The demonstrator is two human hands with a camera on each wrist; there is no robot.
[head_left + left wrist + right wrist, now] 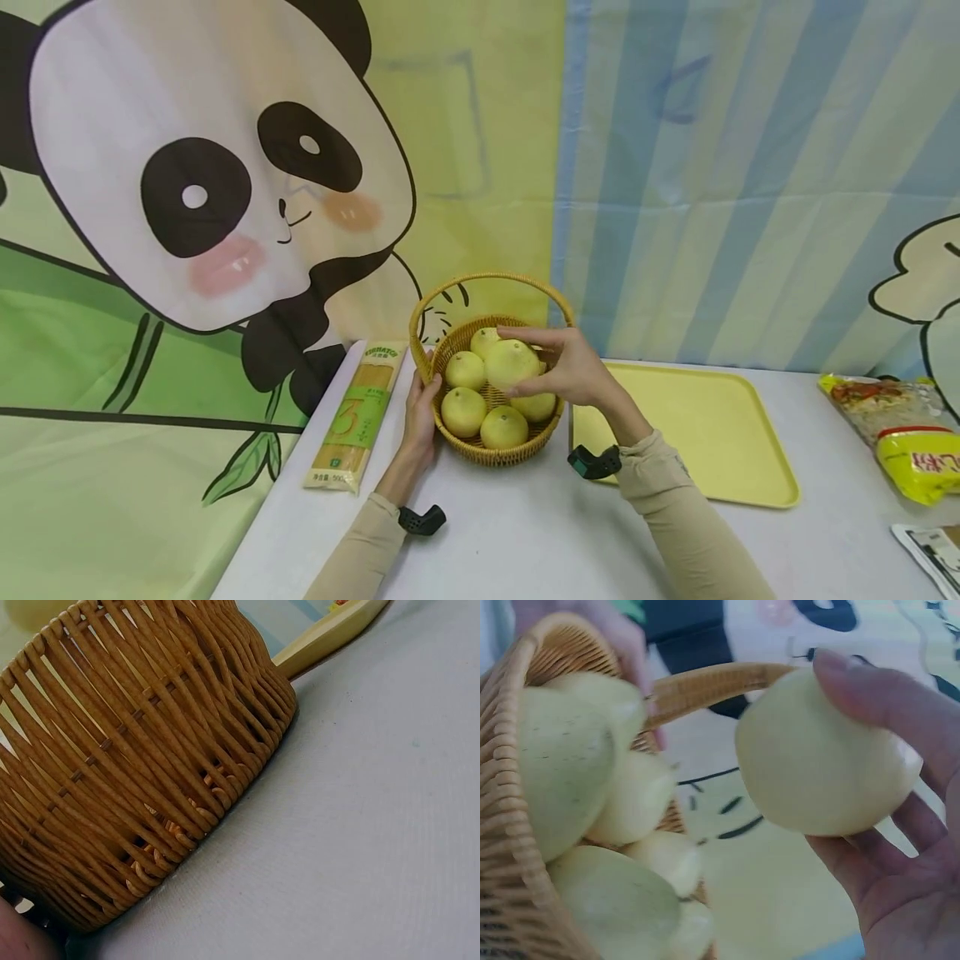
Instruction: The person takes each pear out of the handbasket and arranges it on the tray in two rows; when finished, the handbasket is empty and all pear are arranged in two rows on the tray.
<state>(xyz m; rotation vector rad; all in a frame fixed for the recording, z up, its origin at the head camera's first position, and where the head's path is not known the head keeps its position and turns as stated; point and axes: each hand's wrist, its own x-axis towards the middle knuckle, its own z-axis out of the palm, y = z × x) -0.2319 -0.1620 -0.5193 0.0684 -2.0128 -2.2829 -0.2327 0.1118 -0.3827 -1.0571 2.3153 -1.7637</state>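
A wicker basket with a tall arched handle stands on the white table and holds several pale yellow pears. My left hand grips the basket's left side, with the thumb at the rim near the foot of the handle. In the left wrist view the woven wall fills the upper left, and only a bit of the hand shows. Pinched between the thumb and fingers of my right hand is one pear. That pear is held above the others, clear of them in the right wrist view.
A yellow tray lies just right of the basket. To its left is a pack of noodles. Food bags and a flat packet lie at the far right. A printed cloth hangs behind the table.
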